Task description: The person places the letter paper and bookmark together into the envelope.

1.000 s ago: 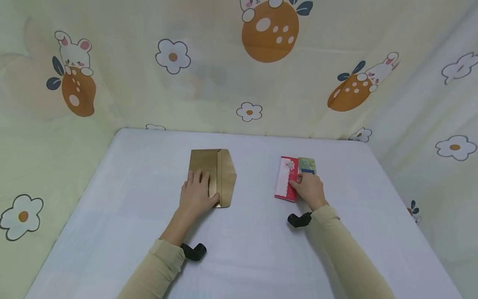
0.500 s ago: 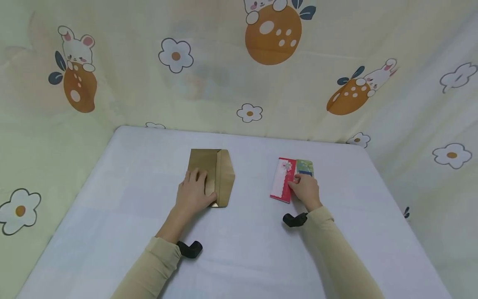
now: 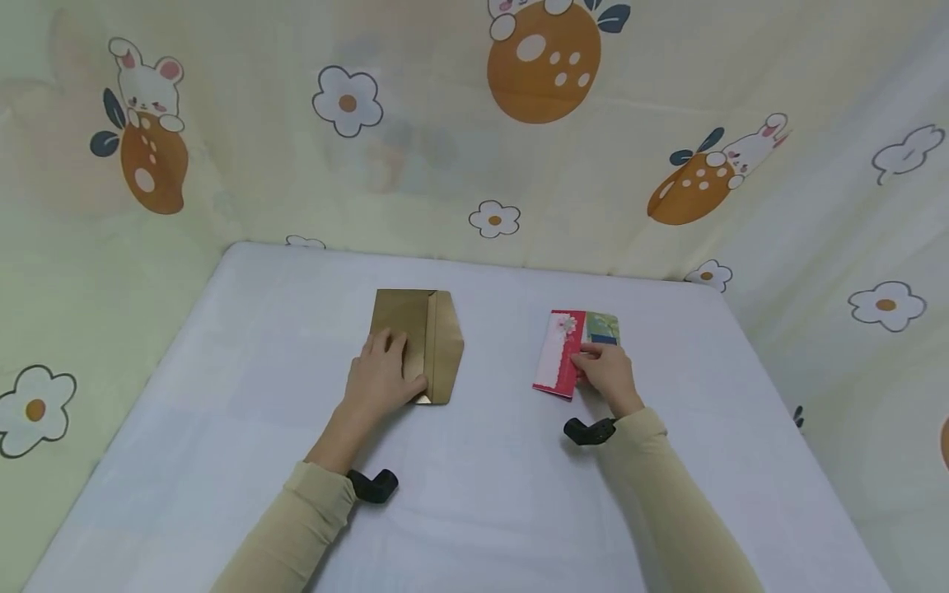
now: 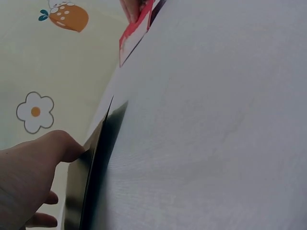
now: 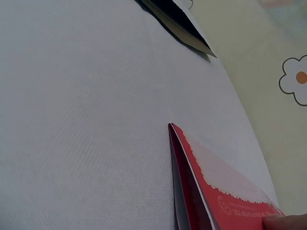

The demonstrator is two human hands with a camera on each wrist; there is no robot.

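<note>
A gold envelope lies on the table with its flap out to the right. On its left part rests my left hand, fingers spread loosely; in the left wrist view the thumb touches the envelope near its flap side. Further right, my right hand pinches a folded red and white card by its right side. A green picture panel shows to the right of the red part, partly covered by the fingers. Several layers stand slightly apart along the edge of the card in the right wrist view.
White cloth covers the table. A cream curtain printed with rabbits and flowers hangs behind it and along the sides. Black wrist mounts show at both cuffs.
The red card's lower end has shifted slightly left with the right hand still on it. The left hand stays on the envelope. The head view has shifted a little.
</note>
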